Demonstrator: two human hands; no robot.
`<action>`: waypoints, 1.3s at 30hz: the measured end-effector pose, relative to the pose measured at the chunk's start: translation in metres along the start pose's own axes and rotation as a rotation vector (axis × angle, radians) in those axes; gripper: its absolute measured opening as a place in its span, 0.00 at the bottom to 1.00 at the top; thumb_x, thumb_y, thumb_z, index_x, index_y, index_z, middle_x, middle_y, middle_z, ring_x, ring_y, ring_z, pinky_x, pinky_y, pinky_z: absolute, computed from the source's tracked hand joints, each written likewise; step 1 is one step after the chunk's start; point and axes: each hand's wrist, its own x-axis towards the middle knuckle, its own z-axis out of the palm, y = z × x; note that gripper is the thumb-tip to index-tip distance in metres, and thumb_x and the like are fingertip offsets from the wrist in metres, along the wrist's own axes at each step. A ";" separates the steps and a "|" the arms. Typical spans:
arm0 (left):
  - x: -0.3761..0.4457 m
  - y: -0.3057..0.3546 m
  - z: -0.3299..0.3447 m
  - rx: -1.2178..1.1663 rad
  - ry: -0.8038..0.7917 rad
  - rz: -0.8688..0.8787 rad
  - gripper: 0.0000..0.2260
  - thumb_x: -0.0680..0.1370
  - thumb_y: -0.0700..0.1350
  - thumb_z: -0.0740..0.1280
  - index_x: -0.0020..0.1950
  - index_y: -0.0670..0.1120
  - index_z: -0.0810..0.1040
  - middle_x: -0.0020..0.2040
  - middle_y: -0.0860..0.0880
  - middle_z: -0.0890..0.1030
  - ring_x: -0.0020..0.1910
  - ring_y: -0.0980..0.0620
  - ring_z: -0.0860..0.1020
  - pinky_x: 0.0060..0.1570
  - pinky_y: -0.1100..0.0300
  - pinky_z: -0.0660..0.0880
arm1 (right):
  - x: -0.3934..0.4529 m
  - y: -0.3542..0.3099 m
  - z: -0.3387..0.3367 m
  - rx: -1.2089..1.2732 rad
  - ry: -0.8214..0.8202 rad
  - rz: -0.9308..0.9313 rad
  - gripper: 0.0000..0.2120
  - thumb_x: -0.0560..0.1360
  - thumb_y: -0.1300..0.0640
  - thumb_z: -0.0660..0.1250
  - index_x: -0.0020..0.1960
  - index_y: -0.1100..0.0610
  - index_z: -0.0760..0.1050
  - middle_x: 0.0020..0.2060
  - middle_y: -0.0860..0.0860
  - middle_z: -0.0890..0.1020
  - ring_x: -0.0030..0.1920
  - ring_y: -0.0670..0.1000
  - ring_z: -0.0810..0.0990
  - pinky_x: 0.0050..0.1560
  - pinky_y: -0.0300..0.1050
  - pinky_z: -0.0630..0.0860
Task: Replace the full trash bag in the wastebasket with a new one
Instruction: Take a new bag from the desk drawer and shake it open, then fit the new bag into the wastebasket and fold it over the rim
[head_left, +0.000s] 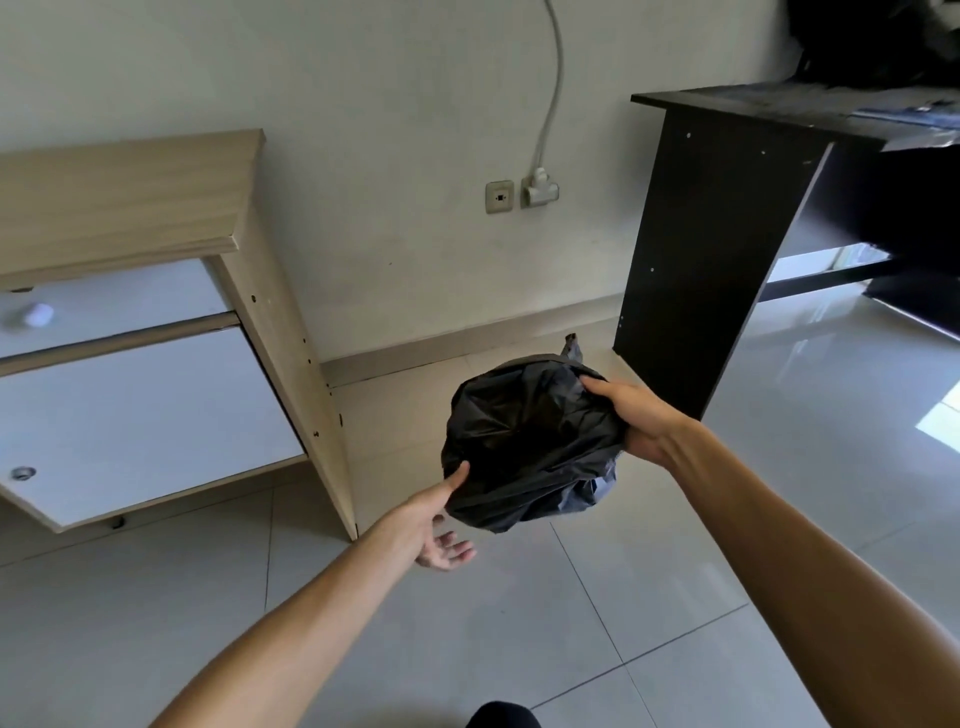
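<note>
A black trash bag (524, 441) covers the top of the wastebasket, which stands on the tiled floor between two pieces of furniture; the basket itself is almost wholly hidden under the plastic. My right hand (636, 415) grips the bag's edge on the right side, fingers curled into the plastic. My left hand (441, 519) is at the bag's lower left edge, thumb pressing on the plastic and the other fingers spread below it. A tied-off tip of black plastic (571, 345) sticks up behind the basket.
A light wooden cabinet (156, 332) with white drawer fronts stands to the left. A black desk (727, 249) stands to the right, its side panel close to the basket. On the wall behind are a socket and a plugged-in cable (540, 189).
</note>
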 end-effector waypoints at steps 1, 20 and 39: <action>0.005 0.005 0.008 -0.054 -0.035 -0.022 0.47 0.53 0.59 0.85 0.64 0.41 0.71 0.59 0.37 0.74 0.53 0.34 0.79 0.44 0.41 0.82 | -0.002 0.001 -0.004 0.030 -0.009 0.009 0.13 0.82 0.54 0.62 0.59 0.62 0.78 0.51 0.60 0.85 0.48 0.56 0.85 0.45 0.48 0.80; 0.011 0.117 0.043 -0.624 -0.474 0.247 0.21 0.76 0.41 0.58 0.68 0.40 0.75 0.56 0.38 0.81 0.49 0.45 0.78 0.64 0.55 0.74 | 0.037 0.012 -0.065 0.780 0.294 0.058 0.18 0.83 0.60 0.49 0.54 0.66 0.76 0.53 0.64 0.80 0.57 0.63 0.78 0.61 0.63 0.71; 0.064 0.214 0.090 0.284 -0.010 1.212 0.27 0.75 0.37 0.60 0.68 0.63 0.74 0.78 0.47 0.58 0.76 0.46 0.62 0.75 0.48 0.62 | 0.141 -0.051 -0.063 0.179 0.463 -0.314 0.27 0.77 0.69 0.57 0.72 0.50 0.69 0.55 0.53 0.76 0.53 0.53 0.79 0.53 0.49 0.82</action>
